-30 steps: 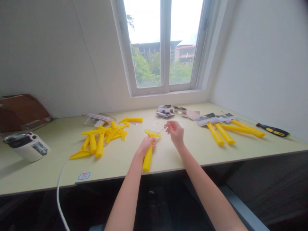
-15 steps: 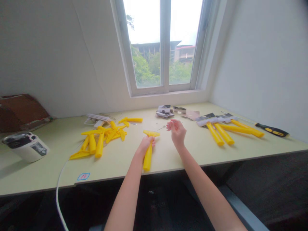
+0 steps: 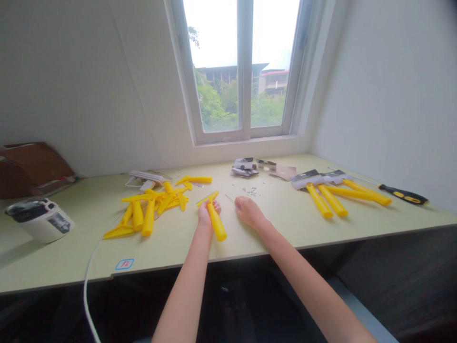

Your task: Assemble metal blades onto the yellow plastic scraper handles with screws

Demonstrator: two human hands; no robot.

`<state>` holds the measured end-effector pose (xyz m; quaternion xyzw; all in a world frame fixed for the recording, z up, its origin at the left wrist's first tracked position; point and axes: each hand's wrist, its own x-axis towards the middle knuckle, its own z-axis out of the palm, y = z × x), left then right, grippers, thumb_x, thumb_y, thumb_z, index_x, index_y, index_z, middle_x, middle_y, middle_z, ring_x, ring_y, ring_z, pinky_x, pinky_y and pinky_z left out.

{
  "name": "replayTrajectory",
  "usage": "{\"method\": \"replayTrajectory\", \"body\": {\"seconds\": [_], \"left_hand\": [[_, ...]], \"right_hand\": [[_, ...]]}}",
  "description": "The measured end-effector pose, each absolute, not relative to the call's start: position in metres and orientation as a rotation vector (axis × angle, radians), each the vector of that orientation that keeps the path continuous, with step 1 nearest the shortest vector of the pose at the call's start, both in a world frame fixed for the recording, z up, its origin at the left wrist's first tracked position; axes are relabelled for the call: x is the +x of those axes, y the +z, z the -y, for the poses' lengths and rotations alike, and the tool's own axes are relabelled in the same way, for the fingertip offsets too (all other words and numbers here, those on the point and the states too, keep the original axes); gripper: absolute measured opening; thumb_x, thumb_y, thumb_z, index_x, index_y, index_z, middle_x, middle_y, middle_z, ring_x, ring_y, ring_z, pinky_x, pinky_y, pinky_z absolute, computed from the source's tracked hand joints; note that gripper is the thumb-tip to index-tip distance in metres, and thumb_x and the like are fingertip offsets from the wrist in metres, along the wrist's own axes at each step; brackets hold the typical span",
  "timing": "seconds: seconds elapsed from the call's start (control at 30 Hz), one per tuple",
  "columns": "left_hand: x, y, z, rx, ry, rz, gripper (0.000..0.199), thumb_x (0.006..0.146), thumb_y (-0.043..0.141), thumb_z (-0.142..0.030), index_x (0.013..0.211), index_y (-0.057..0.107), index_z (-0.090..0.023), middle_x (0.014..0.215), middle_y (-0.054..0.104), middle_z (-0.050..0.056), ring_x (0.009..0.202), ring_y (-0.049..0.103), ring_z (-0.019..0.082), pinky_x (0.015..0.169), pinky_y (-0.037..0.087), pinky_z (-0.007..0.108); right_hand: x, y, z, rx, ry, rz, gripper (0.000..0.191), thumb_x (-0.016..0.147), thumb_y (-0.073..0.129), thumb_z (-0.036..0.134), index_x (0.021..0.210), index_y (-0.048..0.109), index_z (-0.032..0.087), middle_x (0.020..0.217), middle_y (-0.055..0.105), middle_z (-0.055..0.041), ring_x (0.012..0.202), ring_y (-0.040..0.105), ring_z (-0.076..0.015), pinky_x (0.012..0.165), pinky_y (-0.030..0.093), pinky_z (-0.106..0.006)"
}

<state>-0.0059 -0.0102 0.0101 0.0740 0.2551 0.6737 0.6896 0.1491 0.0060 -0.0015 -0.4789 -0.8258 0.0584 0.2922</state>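
My left hand (image 3: 205,214) is wrapped around a yellow plastic scraper handle (image 3: 217,224), near its wide flat head. The handle's round end points toward me, just above the table. Close on the right, my right hand (image 3: 248,211) is closed on a thin metal rod (image 3: 229,197), whose tip sticks out toward the scraper head; its exact kind is too small to tell. A scatter of tiny metal parts (image 3: 253,191) lies just beyond my right hand.
A heap of yellow scraper parts (image 3: 148,214) lies on the left. On the right are scrapers with sleeved heads (image 3: 319,200) and a black-and-yellow screwdriver (image 3: 403,194). Flat packets (image 3: 244,167) lie at the back. A white lidded container (image 3: 44,221) and a cable (image 3: 87,286) are at left.
My right hand has come down and left toward the scraper handle, uncovering the tiny parts. My left hand has turned the handle, its head now tilted and further left.
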Motion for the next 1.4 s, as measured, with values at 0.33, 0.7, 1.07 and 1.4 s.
{"method": "replayTrajectory", "body": {"seconds": [0.33,0.7,1.07,1.4], "left_hand": [[-0.003,0.007,0.01,0.203,1.485,-0.599,0.016,0.077,0.036,-0.013,0.062,0.042,-0.014,0.054,0.038,-0.001,0.042,0.035,0.005,0.037,0.033,0.014],[0.0,0.005,0.009,0.228,1.49,-0.661,0.012,0.077,0.039,-0.016,0.065,0.041,-0.015,0.054,0.038,-0.001,0.042,0.038,0.007,0.036,0.035,0.016],[0.0,0.006,0.01,0.214,1.508,-0.679,0.012,0.077,0.039,-0.015,0.067,0.043,-0.015,0.054,0.04,-0.001,0.042,0.04,0.007,0.037,0.036,0.017],[-0.002,0.009,0.01,0.192,1.534,-0.567,0.017,0.079,0.036,-0.014,0.064,0.043,-0.014,0.056,0.04,0.0,0.043,0.038,0.005,0.039,0.036,0.014]], "right_hand": [[0.18,0.006,-0.065,-1.523,-0.047,1.81,0.029,0.08,0.04,0.022,0.088,0.067,0.015,0.111,0.058,-0.012,0.106,0.048,-0.0236,0.091,0.035,-0.037],[0.31,-0.017,-0.137,-2.213,-0.151,1.843,0.04,0.083,0.036,0.031,0.109,0.059,0.012,0.135,0.035,-0.0161,0.13,0.016,-0.0322,0.1,0.017,-0.052],[0.285,-0.003,-0.111,-1.677,-0.363,1.404,0.049,0.082,0.028,0.021,0.128,0.035,0.004,0.132,0.035,-0.0206,0.125,0.026,-0.0282,0.101,0.022,-0.045],[0.239,0.028,-0.043,-1.133,-0.04,1.186,0.044,0.076,0.048,0.029,0.118,0.048,0.017,0.12,0.041,-0.0143,0.113,0.042,-0.0265,0.088,0.041,-0.041]]}}
